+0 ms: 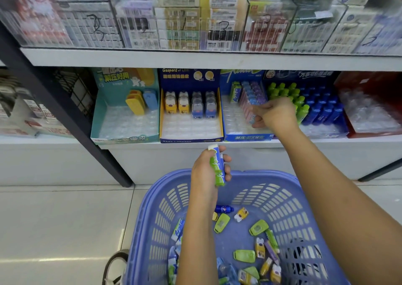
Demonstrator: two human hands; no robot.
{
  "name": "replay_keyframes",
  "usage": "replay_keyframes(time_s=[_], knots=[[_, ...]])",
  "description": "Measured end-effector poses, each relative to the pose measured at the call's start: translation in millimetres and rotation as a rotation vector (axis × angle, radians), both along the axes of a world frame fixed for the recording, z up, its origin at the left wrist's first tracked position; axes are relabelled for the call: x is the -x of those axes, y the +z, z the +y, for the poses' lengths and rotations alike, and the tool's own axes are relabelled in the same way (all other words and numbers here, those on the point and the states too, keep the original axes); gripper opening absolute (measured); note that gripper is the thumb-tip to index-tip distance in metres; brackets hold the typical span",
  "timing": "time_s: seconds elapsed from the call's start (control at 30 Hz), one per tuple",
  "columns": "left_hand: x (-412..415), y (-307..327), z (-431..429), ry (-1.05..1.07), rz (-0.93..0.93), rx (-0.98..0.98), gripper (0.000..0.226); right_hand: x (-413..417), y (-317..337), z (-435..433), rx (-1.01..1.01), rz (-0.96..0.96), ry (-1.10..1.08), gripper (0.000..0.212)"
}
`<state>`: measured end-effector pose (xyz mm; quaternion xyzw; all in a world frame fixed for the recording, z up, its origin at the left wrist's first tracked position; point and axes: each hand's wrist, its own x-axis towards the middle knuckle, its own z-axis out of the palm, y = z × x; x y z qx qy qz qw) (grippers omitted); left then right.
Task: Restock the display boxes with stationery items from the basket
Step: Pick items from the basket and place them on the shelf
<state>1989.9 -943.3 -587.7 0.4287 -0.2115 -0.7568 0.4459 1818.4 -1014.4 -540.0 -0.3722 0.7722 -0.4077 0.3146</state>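
The left hand (pixel 210 167) holds a slim green-and-white eraser stick (pixel 216 168) upright above the far rim of the slotted blue plastic basket (pixel 280 200), its fingers wrapped closed around the sleeve. The right hand (pixel 275 115) reaches into the blue cardboard display box (pixel 248 137) on the shelf, fingers curled at a row of pink and blue sticks (pixel 250 102); whether they grip one cannot be told. Loose erasers litter the basket floor.

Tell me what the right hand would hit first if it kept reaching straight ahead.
Probably the row of pink and blue erasers in the blue display box; the right hand already looks to be at them, though depth is unclear.
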Motion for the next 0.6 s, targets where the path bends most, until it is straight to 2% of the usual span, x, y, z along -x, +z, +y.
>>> replay_keyframes(time_s=[0.13, 0.23, 0.3, 0.43, 0.5, 0.6], knots=[[-1.7, 2.5, 1.6, 0.032, 0.197, -0.090, 0.029, -7.5, 5.7, 0.6, -0.071, 0.068, 0.023, 0.024], [-4.8, 5.0, 1.6, 0.096, 0.316, -0.114, 0.029, -12.8, 5.7, 19.7, -0.027, 0.226, 0.019, 0.039], [-6.7, 4.6, 0.2, 0.154, 0.366, -0.095, 0.027, -20.1, 4.3, 41.1, -0.011, 0.250, 0.081, 0.046], [-7.4, 3.2, 0.1, 0.222, 0.379, -0.030, 0.024, -50.2, -5.8, 88.5, -0.043, -0.148, 0.477, 0.043], [-7.5, 4.0, 1.5, 0.213, 0.401, -0.021, 0.023, -62.3, -11.3, 104.1, 0.079, -0.140, 0.556, 0.048], [-11.0, 5.6, 2.4, 0.199, 0.421, -0.014, 0.022, -70.0, -13.4, 110.5, 0.295, 0.059, 0.595, 0.036]])
